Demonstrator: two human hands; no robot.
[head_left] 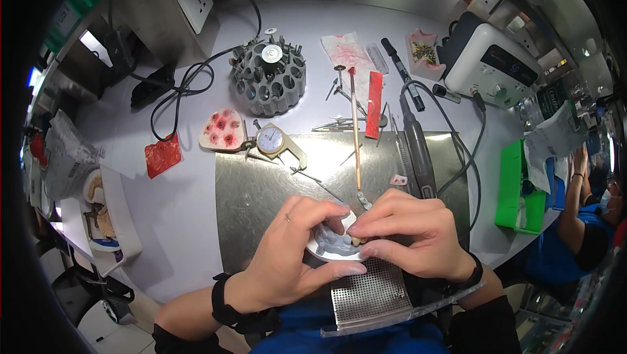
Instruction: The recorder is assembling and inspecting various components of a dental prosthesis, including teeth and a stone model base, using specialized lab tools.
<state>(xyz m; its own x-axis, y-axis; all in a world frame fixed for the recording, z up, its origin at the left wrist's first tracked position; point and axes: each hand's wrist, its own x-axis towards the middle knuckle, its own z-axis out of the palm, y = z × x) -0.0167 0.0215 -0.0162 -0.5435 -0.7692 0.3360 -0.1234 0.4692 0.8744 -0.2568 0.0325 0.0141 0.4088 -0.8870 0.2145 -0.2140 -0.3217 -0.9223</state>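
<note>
My left hand (287, 256) is closed around a dental model (334, 244) with grey teeth on a white base, thumb along its near edge and fingers over the far side. My right hand (415, 226) pinches a small tooth-coloured piece (356, 240), seemingly a crown, against the model's right side; the fingertips partly hide it. Just beyond the hands lies a small grey piece (363, 200), near the lower end of a thin brush (356, 132). Below the model is a perforated metal grille (369, 292).
A metal plate (241, 217) covers the bench's middle. On and around it are a dial caliper (270, 138), a handpiece (418, 151), a red strip (373, 102) and a bur stand (268, 86). Right are a control box (493, 60), a green bin (509, 187) and another person's arm (573, 223).
</note>
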